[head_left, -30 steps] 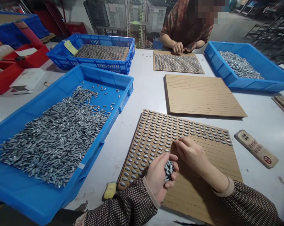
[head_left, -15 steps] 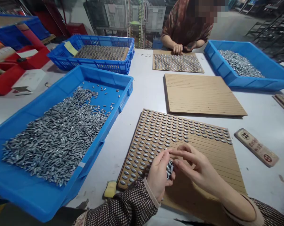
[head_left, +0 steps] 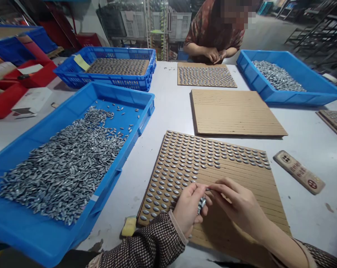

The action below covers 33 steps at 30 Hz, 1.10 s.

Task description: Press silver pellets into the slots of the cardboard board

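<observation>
The left hand (head_left: pixel 188 209) keeps no gap in its grip, curled round a handful of metal pieces (head_left: pixel 202 204) above the cardboard board (head_left: pixel 249 178). The right hand (head_left: pixel 241 206) has its grip pinched on one of them. The far rows and left side are filled; the near right slots are bare.

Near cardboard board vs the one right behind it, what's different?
The near board is partly filled with rows of small metal pieces; the board behind it shows only bare slots. The left hand, cupping loose metal pieces, and the right hand rest over the near board; nothing touches the board behind it. Both are brown slotted cardboard lying flat on the white table.
</observation>
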Each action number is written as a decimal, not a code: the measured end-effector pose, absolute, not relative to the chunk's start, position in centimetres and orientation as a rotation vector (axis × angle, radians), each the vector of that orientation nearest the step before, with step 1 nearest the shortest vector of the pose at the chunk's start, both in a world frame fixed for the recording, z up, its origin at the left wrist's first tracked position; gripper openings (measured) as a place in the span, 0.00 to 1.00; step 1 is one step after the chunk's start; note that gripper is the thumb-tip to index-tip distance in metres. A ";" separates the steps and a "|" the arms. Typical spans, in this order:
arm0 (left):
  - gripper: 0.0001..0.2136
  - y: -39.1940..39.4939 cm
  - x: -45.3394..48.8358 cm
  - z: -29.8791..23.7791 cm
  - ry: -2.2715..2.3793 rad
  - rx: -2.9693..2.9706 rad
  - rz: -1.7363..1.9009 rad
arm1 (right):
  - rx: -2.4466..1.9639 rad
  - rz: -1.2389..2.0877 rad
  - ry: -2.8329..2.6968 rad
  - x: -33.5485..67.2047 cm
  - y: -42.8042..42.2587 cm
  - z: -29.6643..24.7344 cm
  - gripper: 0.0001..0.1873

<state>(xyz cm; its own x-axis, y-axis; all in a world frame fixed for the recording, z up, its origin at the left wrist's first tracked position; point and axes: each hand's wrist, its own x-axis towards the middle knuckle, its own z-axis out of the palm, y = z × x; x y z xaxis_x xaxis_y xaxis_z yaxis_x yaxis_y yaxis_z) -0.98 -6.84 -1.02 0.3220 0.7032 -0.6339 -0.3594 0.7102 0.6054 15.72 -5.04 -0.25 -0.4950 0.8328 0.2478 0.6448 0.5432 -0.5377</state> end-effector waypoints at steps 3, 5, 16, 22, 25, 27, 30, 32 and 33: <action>0.17 -6.6 -1.0 -1.0 1.055 0.362 0.729 | -1.170 0.504 -2.263 15.9 -5.2 -0.1 0.10; 0.17 -6.5 -1.0 -1.0 1.061 0.356 0.724 | -1.137 0.628 -2.236 15.9 -5.3 0.3 0.10; 0.14 -6.5 -1.4 -0.9 1.009 0.236 0.758 | -1.226 0.260 -2.222 18.1 -1.2 -4.5 0.10; 0.09 -6.5 -1.1 -0.7 1.020 0.274 0.716 | -1.222 -0.070 -2.482 18.2 -0.3 -5.8 0.14; 0.08 -6.6 -1.0 -0.6 1.003 0.284 0.706 | -1.229 -0.147 -2.535 18.1 -0.3 -5.5 0.14; 0.10 -6.6 -1.1 -0.6 0.998 0.285 0.699 | -1.237 -0.138 -2.544 18.0 -0.2 -5.3 0.13; 0.16 -6.6 -1.2 -0.6 0.993 0.287 0.727 | -1.280 -0.032 -2.447 17.8 -0.6 -4.6 0.11; 0.19 -6.6 -1.2 -0.6 0.995 0.300 0.754 | -1.288 0.190 -2.318 17.3 -1.2 -3.5 0.10; 0.20 -6.6 -1.2 -0.6 0.997 0.312 0.763 | -1.282 0.358 -2.256 17.0 -1.5 -2.7 0.10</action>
<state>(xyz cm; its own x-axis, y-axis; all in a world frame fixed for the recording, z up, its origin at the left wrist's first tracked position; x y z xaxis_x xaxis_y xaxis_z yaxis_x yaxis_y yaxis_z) -1.19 -6.65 -0.62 0.3160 0.7021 -0.6382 -0.4325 0.7053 0.5618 16.98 -1.53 -2.71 -0.4196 0.8550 0.3048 0.7187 0.5181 -0.4638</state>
